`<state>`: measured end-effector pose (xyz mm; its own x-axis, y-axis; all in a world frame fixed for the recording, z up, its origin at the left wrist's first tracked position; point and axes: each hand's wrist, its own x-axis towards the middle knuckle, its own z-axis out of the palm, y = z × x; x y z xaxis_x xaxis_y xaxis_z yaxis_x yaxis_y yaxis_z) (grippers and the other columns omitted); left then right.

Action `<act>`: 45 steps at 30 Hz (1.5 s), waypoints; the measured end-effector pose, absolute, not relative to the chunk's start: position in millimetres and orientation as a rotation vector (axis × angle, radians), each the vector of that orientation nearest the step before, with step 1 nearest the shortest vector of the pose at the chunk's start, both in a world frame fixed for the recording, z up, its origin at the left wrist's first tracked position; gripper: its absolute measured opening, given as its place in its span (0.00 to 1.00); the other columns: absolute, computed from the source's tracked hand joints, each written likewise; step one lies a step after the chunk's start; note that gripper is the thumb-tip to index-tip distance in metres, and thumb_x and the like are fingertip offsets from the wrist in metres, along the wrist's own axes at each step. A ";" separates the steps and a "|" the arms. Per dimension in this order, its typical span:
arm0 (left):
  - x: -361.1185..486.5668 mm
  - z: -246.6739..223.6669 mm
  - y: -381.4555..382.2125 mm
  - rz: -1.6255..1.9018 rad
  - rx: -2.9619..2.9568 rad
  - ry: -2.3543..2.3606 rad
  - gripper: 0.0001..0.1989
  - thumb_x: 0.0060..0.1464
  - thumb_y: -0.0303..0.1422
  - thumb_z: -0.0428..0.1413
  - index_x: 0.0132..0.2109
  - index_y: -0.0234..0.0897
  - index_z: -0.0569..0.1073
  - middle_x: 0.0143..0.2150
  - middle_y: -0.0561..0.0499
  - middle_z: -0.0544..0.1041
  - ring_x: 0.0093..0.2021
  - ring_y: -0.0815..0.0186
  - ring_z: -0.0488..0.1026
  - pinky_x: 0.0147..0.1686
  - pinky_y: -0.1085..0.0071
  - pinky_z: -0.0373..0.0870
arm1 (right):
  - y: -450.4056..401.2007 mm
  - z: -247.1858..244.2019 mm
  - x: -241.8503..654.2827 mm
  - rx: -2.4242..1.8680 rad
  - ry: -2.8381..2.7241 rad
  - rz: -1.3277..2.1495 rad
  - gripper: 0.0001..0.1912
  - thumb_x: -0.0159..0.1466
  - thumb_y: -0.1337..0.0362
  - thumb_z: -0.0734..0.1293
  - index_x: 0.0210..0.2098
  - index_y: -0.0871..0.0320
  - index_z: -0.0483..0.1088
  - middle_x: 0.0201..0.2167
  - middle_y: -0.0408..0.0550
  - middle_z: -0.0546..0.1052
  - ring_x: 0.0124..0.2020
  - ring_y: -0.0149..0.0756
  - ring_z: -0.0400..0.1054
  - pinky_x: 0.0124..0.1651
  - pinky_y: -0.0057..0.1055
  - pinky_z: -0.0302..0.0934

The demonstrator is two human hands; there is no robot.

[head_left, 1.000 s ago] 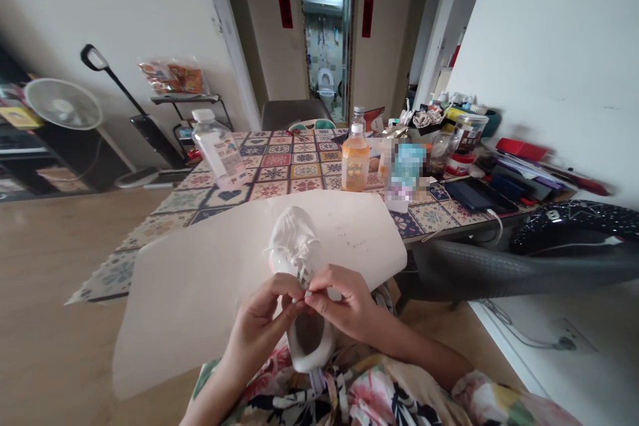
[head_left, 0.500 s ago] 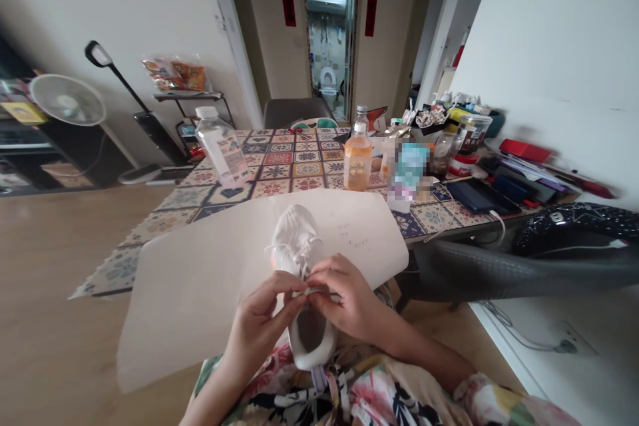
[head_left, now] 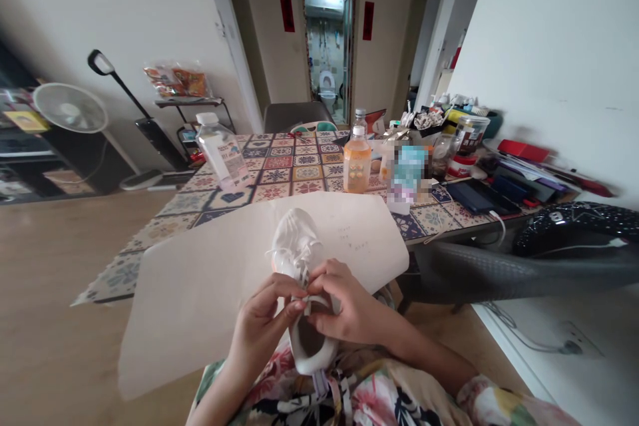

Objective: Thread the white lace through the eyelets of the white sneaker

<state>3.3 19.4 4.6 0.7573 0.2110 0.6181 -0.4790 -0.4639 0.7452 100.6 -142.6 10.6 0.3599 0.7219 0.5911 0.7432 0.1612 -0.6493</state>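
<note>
A white lace-up sneaker (head_left: 294, 233) points away from me, its toe over a large white sheet of paper (head_left: 200, 293) and its heel close to my lap. My left hand (head_left: 267, 313) is closed at the top of the lacing, thumb and forefinger pinching a white shoelace (head_left: 307, 305). From the other side my right hand (head_left: 347, 303) reaches over the shoe opening, its fingers also closed on the lace. The fingertips of both hands nearly meet. Part of the tongue and upper eyelets is hidden behind the fingers.
The paper overhangs the front edge of a table with a patterned cloth (head_left: 279, 176). On it stand a clear bottle (head_left: 222, 153), an orange drink bottle (head_left: 357, 163) and a blurred pack (head_left: 410, 170). A tablet (head_left: 482, 196) lies right, beside a dark chair (head_left: 474, 273).
My right fingers have opened slightly, and a short piece of white lace now shows between the hands. The sneaker stays in about the same place; the view has tilted a little.
</note>
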 end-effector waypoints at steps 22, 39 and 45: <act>13.0 -3.4 29.4 0.793 1.843 -0.025 0.09 0.55 0.31 0.59 0.27 0.38 0.75 0.24 0.55 0.70 0.26 0.70 0.67 0.28 0.76 0.65 | -144.7 17.5 109.3 -1.258 -1.705 -0.473 0.10 0.69 0.64 0.65 0.30 0.55 0.70 0.30 0.41 0.79 0.40 0.33 0.71 0.51 0.36 0.60; 13.7 -2.6 36.8 0.817 2.013 0.014 0.05 0.55 0.34 0.58 0.34 0.38 0.71 0.32 0.52 0.69 0.31 0.67 0.67 0.30 0.73 0.68 | -155.1 23.2 107.6 -1.582 -1.838 -0.306 0.06 0.63 0.67 0.70 0.38 0.56 0.67 0.42 0.49 0.75 0.45 0.37 0.67 0.49 0.36 0.60; -0.4 12.6 30.8 0.624 2.194 -0.323 0.05 0.58 0.31 0.57 0.35 0.38 0.68 0.36 0.50 0.68 0.38 0.64 0.68 0.38 0.69 0.67 | -161.0 28.3 109.4 -1.814 -1.758 -0.304 0.08 0.65 0.63 0.70 0.37 0.58 0.66 0.36 0.47 0.73 0.37 0.37 0.68 0.40 0.30 0.61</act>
<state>-0.4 30.8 12.6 0.8449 -0.0217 0.5344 -0.4239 -0.6364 0.6444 109.4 -161.0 28.3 0.1019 0.8326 0.5445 0.9672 0.0452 -0.2500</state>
